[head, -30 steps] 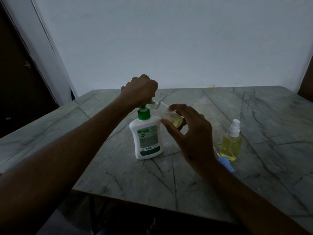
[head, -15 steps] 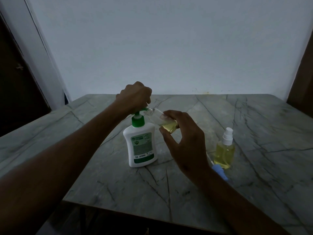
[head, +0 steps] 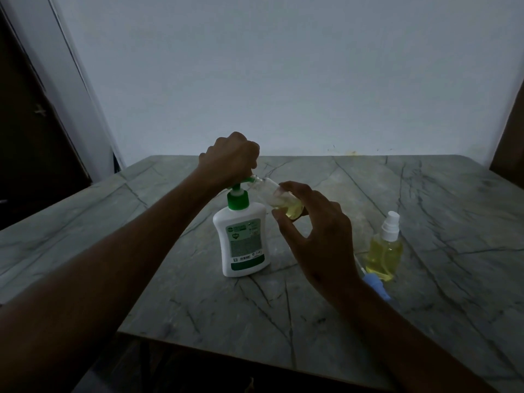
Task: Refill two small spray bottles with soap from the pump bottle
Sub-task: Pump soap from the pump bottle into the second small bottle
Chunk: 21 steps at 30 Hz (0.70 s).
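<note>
A white pump bottle [head: 242, 242] with a green collar and label stands upright mid-table. My left hand [head: 229, 157] is closed over its green pump head, which is mostly hidden under the fist. My right hand [head: 314, 236] holds a small clear spray bottle [head: 280, 198] tilted on its side, its open neck at the pump's nozzle, yellow soap pooled at its lower end. A second small spray bottle [head: 384, 251], nearly full of yellow soap and wearing a white sprayer cap, stands upright to the right.
A blue sprayer top [head: 375, 285] with a thin tube lies on the table between my right wrist and the capped bottle. The grey marble table [head: 453, 222] ends at a near edge below my forearms. A white wall stands behind; dark doors flank both sides.
Both hands keep their grips. The pump head looks a little higher above the collar than before. The camera view has tilted, so everything sits lower in the frame.
</note>
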Each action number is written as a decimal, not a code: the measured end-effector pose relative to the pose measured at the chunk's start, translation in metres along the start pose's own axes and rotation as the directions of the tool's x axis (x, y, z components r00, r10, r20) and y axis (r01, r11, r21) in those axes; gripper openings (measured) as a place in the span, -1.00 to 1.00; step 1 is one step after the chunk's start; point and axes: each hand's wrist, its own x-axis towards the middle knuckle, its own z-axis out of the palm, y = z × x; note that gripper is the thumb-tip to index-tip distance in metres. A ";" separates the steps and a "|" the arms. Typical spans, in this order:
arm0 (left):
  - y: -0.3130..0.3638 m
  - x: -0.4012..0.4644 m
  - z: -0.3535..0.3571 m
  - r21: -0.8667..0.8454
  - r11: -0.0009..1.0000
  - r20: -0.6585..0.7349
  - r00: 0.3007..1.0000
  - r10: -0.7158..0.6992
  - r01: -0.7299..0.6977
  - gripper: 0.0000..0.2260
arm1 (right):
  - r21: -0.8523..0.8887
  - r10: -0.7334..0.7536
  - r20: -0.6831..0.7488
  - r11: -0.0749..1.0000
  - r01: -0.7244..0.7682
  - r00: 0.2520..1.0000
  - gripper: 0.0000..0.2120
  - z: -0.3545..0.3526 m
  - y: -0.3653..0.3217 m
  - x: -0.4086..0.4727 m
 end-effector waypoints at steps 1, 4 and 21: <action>0.001 -0.002 0.001 0.006 1.000 0.012 1.000 -0.004 0.004 -0.78 | 0.001 0.003 0.005 1.000 -0.003 1.000 -0.63 0.000 0.001 0.000; 0.002 -0.005 0.001 0.015 1.000 0.004 1.000 0.002 -0.002 -0.75 | 0.000 0.002 0.003 1.000 -0.002 1.000 -0.62 0.000 0.001 0.000; 0.004 -0.007 -0.002 -0.027 0.999 0.000 0.999 -0.044 0.044 -0.58 | 0.024 -0.012 0.016 1.000 0.012 1.000 -0.63 0.002 0.002 -0.003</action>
